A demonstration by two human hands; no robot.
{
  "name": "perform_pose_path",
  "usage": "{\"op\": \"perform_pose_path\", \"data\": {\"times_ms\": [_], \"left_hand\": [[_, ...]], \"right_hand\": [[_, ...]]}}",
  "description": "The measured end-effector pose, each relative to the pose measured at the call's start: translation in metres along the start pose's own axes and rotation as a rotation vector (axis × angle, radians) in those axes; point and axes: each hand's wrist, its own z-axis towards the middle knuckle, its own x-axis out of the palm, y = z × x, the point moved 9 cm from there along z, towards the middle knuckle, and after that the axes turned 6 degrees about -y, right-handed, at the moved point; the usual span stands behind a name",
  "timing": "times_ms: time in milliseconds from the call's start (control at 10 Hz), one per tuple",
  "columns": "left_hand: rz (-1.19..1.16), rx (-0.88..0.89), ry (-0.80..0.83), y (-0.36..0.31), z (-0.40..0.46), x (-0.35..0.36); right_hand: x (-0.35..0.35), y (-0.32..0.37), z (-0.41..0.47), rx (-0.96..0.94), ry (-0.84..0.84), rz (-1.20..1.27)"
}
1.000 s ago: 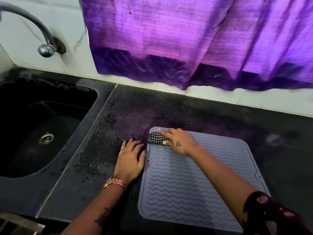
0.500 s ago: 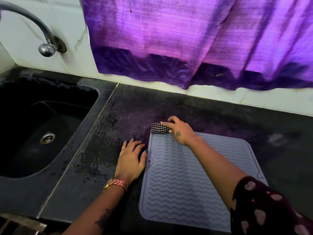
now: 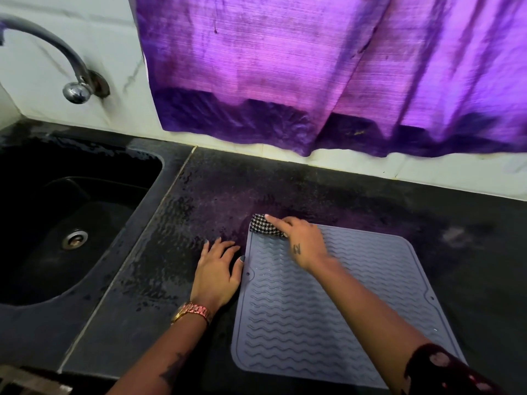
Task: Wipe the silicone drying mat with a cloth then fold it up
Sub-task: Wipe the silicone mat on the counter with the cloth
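The grey-blue silicone drying mat with wavy ribs (image 3: pixel 328 303) lies flat on the dark stone desk (image 3: pixel 159 252), its long axis running from the near edge away toward the wall, and nearly all of it spreads toward the person from the small black-and-white checked cloth (image 3: pixel 263 226), which straddles the mat's far left corner. The right hand (image 3: pixel 302 240) presses that cloth down with its fingers extended over it, so it is the hand placed to sweep back along the ribs. The left hand (image 3: pixel 218 270) rests flat and released on the desk just beside the mat's left edge, thumb at the rim, grasping nothing; folding looks some way off.
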Motion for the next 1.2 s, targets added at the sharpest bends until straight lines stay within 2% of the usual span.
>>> {"op": "perform_pose_path", "data": {"times_ms": [100, 200, 300, 500, 700, 800, 900, 1100, 1200], "left_hand": [[0.007, -0.001, 0.006, 0.001, 0.001, 0.002], [0.01, 0.0, 0.005, 0.0, 0.001, 0.002], [0.011, -0.002, 0.01, 0.0, 0.0, 0.001], [0.012, 0.001, 0.013, 0.0, 0.0, 0.002], [0.007, 0.0, 0.012, -0.002, -0.001, -0.001], [-0.003, -0.001, 0.009, -0.002, -0.001, -0.001], [-0.006, -0.002, 0.01, -0.002, 0.0, 0.0], [-0.007, -0.002, 0.007, -0.002, -0.002, -0.002], [-0.01, -0.011, 0.001, -0.001, -0.002, -0.002]], "right_hand": [[0.025, 0.011, -0.036, -0.056, 0.006, -0.056], [0.027, 0.01, -0.035, -0.068, 0.006, -0.034], [0.019, 0.006, -0.02, -0.073, 0.099, 0.033], [0.015, 0.012, -0.059, -0.023, 0.014, 0.089], [0.005, 0.012, -0.053, 0.006, 0.053, 0.152], [0.002, 0.013, -0.068, 0.001, 0.007, 0.143], [0.018, 0.02, -0.099, -0.019, 0.04, 0.129], [0.001, 0.023, -0.089, -0.023, 0.04, 0.183], [0.006, 0.032, -0.117, -0.043, 0.007, 0.182]]}}
